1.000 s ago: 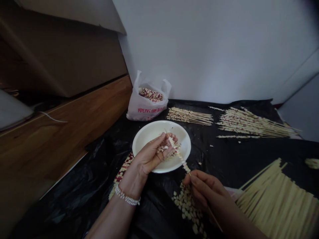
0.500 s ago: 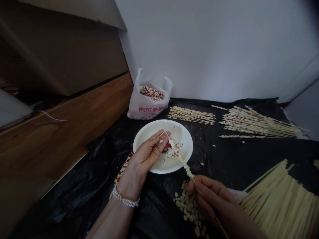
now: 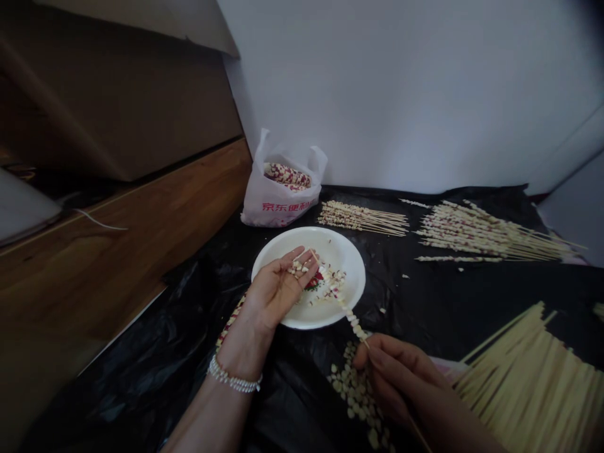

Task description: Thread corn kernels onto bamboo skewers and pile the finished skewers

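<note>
My left hand [image 3: 278, 286] is palm up over the white bowl [image 3: 352, 251], its fingers stretched out and slightly spread. Loose corn kernels [image 3: 298, 270] lie on those fingers. Between the fingertips of my right hand [image 3: 401, 371] is a wooden skewer threaded with pale and purplish corn kernels [image 3: 355, 325]. It slants up across the bowl, and its bare tip is at my left fingers. More loose kernels, some with dark bits, rest inside the bowl around a red printed pattern.
A white plastic bag [image 3: 280, 204] of speckled corn cobs stands behind the bowl. Filled skewers lie in two piles, one smaller [image 3: 363, 219] and one larger [image 3: 486, 233]. Bare sticks [image 3: 533, 384] fan out at right. Loose kernels [image 3: 356, 390] dot the black sheet [image 3: 165, 358].
My left hand has opened from a cupped pinch near the skewer tip, showing the kernels on its fingers. My right hand and the skewer have barely moved.
</note>
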`<state>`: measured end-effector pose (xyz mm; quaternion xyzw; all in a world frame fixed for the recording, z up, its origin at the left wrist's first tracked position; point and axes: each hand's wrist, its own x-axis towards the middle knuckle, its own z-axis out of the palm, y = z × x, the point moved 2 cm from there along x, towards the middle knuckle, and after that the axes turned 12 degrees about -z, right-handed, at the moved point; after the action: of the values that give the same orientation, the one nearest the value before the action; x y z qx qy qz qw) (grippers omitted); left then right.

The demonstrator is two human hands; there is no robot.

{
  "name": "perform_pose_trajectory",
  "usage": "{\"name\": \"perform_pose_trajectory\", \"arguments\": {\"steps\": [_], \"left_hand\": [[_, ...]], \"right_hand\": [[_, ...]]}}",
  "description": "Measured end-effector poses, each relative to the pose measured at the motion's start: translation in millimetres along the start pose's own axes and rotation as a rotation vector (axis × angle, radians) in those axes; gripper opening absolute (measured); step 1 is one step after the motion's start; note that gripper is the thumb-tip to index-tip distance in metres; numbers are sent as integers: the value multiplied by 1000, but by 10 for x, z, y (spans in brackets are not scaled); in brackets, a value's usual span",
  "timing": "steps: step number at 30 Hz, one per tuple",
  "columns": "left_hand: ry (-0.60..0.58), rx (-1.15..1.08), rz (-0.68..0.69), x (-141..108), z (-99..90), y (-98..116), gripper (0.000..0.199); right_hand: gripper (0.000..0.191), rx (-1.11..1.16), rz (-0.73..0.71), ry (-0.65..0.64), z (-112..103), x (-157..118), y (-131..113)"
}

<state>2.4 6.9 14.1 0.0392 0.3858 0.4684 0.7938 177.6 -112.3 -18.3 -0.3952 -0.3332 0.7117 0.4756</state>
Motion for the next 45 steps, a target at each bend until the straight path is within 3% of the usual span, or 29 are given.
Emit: {"name": "perform_pose_trajectory", "arguments": {"steps": [13,18,24,32,38,45], "left_hand": [[34,-12,102,31,16,-5,28],[-77,10,21,16,13,7,38],[-113,8,63,10,-16,28,44],[-60,143,169,12,-2,6,50],[-52,176,273,56,-61,1,39],[-66,191,282,72,-61,6,42]], "right_hand": [[29,-28,11,-1,5,3,-3],[29,-42,2,2,11,1,-24],[29,-13,24,10,17,-7,-10],[27,0,33,-27,0,5,20],[26,39,67,-45,0,-26,57],[25,34,61,-23,6,11,64]]}}
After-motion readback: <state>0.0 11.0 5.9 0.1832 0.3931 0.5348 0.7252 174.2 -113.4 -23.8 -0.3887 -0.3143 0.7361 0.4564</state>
